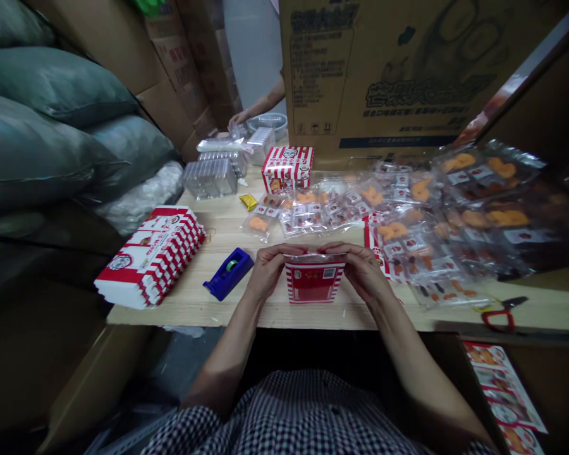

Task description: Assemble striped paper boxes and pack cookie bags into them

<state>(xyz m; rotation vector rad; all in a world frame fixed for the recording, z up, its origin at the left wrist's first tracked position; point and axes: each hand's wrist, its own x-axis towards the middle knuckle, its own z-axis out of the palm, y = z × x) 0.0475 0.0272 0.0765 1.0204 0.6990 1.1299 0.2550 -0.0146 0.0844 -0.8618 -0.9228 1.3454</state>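
Observation:
Near the front edge of the table, a red carton [312,283] with red-and-white striped sides stands between my hands. A thin, shiny strip runs along its top edge. My left hand [269,268] pinches the top left corner, and my right hand [363,265] pinches the top right corner. To the left of my left hand lies a blue tape dispenser [228,273] with a greenish roll. Beyond my right hand, clear plastic packets [398,237] with orange pieces and small labels lie heaped.
A stack of flat striped cartons [146,256] lies at left. Behind stand a filled striped carton [288,169] and clear plastic trays [211,178]. Red-handled scissors [502,316] lie at right. A large cardboard box [384,82] closes off the back, where another person's hand [239,118] shows.

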